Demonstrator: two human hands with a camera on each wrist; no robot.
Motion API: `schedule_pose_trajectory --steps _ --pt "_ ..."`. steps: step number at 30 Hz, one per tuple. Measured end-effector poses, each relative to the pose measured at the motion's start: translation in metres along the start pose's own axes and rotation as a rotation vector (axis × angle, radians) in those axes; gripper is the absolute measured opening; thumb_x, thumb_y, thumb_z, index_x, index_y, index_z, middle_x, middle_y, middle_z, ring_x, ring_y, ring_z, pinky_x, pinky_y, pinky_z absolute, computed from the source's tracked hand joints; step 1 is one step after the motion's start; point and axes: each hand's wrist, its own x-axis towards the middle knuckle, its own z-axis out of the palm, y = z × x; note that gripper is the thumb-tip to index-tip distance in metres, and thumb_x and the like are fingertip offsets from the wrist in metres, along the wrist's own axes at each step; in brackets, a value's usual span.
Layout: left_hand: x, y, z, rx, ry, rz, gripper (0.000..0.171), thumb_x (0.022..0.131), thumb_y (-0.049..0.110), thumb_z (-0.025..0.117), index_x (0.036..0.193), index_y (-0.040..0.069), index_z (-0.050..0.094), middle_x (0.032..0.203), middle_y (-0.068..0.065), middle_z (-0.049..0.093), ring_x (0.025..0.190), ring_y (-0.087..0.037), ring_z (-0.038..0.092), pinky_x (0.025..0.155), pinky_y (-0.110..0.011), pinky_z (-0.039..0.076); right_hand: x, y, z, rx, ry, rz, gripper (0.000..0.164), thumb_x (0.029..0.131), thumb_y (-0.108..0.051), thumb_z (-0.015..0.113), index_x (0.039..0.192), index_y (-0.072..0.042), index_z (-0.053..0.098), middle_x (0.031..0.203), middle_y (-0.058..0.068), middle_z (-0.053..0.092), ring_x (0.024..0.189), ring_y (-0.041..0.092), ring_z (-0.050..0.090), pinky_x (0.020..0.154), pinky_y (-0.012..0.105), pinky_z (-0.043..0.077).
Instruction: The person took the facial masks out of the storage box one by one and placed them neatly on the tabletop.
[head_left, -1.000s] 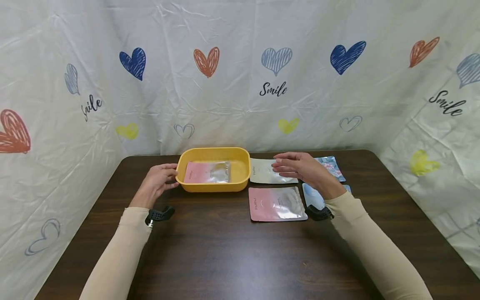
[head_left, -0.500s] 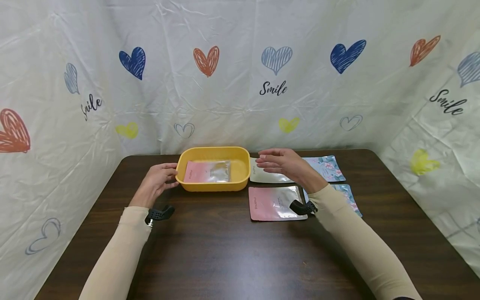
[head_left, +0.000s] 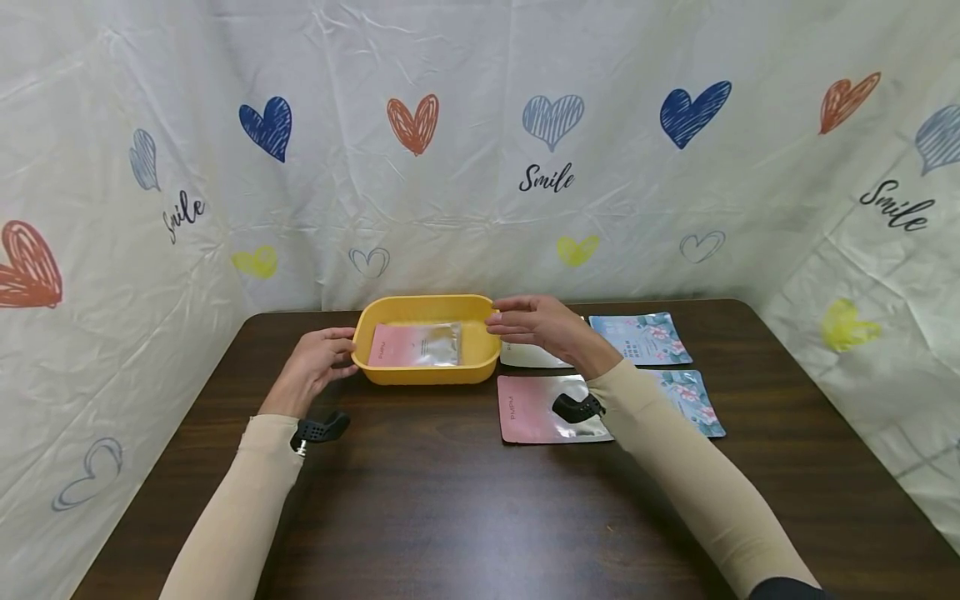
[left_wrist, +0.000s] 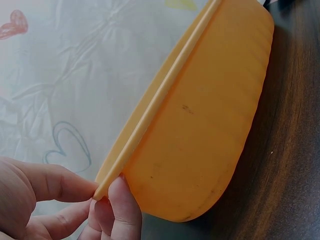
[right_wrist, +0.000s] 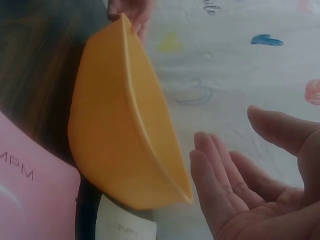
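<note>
A yellow plastic tub (head_left: 427, 377) stands at the back of the dark table, a pink-and-silver foil sachet (head_left: 408, 345) lying flat inside it. My left hand (head_left: 317, 362) pinches its left rim; the left wrist view shows thumb and fingertips on both sides of the edge. At the opposite end, my right hand (head_left: 551, 329) is held with fingers extended, fingertips right by the right rim. In the right wrist view nothing lies between that thumb and those fingers. Below the right hand lies a pale sachet (head_left: 534, 357), partly covered by it.
Another pink-and-silver sachet (head_left: 534, 408) lies in front of the pale one. To the right are two blue floral sachets (head_left: 651, 337), the nearer one partly behind the right forearm. A white curtain (head_left: 465, 208) printed with hearts hangs behind the table (head_left: 420, 500).
My right hand has moved left from above the pale sachet to the tub's right rim, uncovering more of the blue floral sachets. The left hand and tub have stayed in place.
</note>
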Motion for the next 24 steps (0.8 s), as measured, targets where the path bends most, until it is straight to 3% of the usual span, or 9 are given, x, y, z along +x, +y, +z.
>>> schedule_pose_trajectory --steps 8,24 --pt "0.001 0.0 0.001 0.0 0.012 -0.003 0.044 0.103 0.01 0.055 0.146 0.005 0.051 0.139 -0.017 0.049 0.108 -0.027 0.057 0.08 -0.028 0.061 0.014 -0.002 0.017 -0.036 0.012 0.038 0.053 0.097 -0.014 0.069 0.144 -0.001 0.051 0.143 0.019 0.056 0.126 0.031 0.062 0.108 0.045 0.048" --pt "-0.001 0.0 0.001 0.001 0.003 0.003 0.045 0.103 0.009 0.056 0.147 0.005 0.05 0.14 -0.018 0.048 0.106 -0.025 0.057 0.08 -0.027 0.061 0.037 0.002 0.04 -0.093 0.029 0.107 0.064 0.094 -0.01 0.072 0.151 -0.006 0.043 0.148 0.022 0.051 0.133 0.03 0.054 0.114 0.045 0.042"
